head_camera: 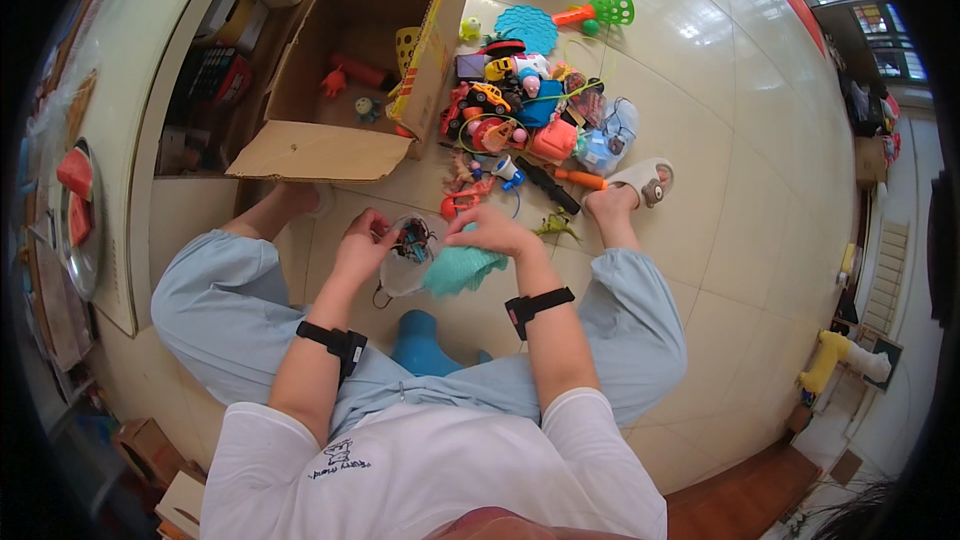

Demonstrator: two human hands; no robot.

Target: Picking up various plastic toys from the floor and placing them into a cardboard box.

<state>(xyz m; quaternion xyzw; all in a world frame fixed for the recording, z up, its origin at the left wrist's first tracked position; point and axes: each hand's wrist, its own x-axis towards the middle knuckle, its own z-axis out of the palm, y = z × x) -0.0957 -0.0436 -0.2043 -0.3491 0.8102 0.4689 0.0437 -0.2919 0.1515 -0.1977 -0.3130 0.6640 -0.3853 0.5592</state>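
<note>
Pinched in my right hand (491, 231) is a crumpled teal cloth (465, 270), hanging beside a translucent plastic bag (401, 277). My left hand (364, 236) grips the bag's left edge. Small dark and blue pieces (415, 238) show in the bag's mouth, too jumbled to tell apart. A dark cord loop sticks out at its lower left. Just beyond my hands lie a white and blue toy megaphone (508, 171), a red-orange toy figure (469, 197) and a green toy dinosaur (556, 225).
An open cardboard box (322, 150) at the upper left holds a few toys. Beside it spreads a heap of toys with an orange toy car (489, 97) and a black rod (547, 184). A blue stool (420, 345) stands between my legs. Watermelon slices (77, 199) rest at far left.
</note>
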